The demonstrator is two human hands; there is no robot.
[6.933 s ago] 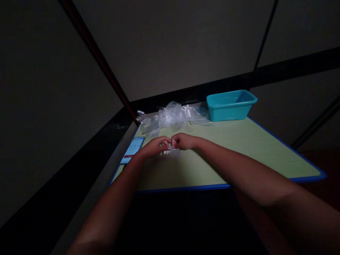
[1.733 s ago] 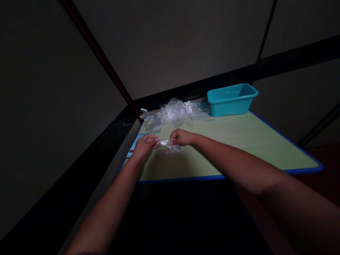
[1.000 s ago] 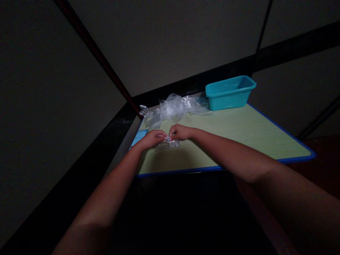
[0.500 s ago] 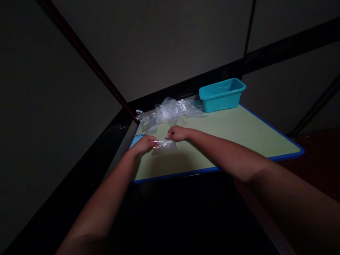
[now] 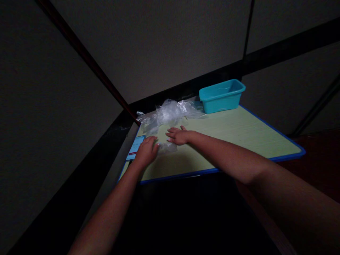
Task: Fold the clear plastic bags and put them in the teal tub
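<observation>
A small clear plastic bag (image 5: 168, 148) lies on the pale yellow-green tabletop (image 5: 239, 132) between my hands. My right hand (image 5: 178, 136) rests flat with its fingers spread, partly over the bag's upper right. At the bag's left edge is my left hand (image 5: 146, 152), fingers extended and apart, thumb close to the plastic. Just left of that hand, a light-blue screen-like rectangle (image 5: 136, 146) with a red mark is partly covered by the fingers. Beyond both hands spreads a crumpled heap of clear plastic bags (image 5: 170, 111).
A turquoise plastic basin (image 5: 222, 101) stands at the table's back right, beside the plastic heap. The table has a blue edge (image 5: 285, 156). Grey wall panels (image 5: 172, 46) with a dark band rise directly behind and to the left.
Both hands have opened: the left released the small bag and shifted slightly left and down, the right spread flat onto it. The bag now lies on the table, and more of the blue rectangle shows.
</observation>
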